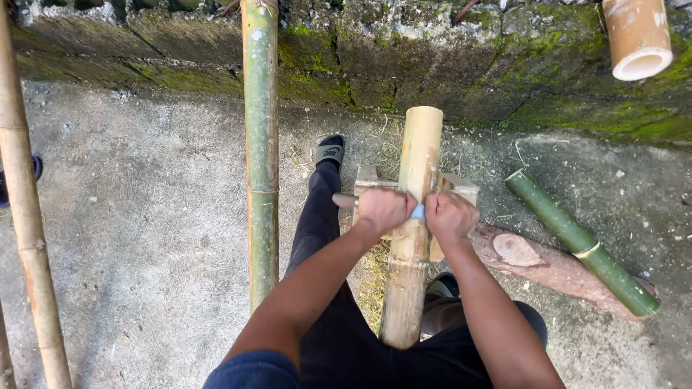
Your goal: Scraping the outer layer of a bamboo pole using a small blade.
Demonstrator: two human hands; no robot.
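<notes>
A pale yellow bamboo section [411, 238] slants away from me, resting across a small wooden block stand [461, 189]. My left hand [382, 210] grips one end of a blade [344, 200] laid across the bamboo; the metal tip sticks out to the left. My right hand [451, 215] closes on the other end, with a bit of blue handle [419, 212] showing between the fists. Both hands press on the bamboo's upper half. My leg in dark trousers stretches forward, foot in a black sandal [330, 151].
A green bamboo pole [261, 158] leans against the mossy stone wall [432, 57]. A tan pole [25, 216] stands at left. A short green bamboo piece [580, 241] lies over a reddish log [548, 266] on the concrete ground. Another bamboo end [638, 36] hangs top right.
</notes>
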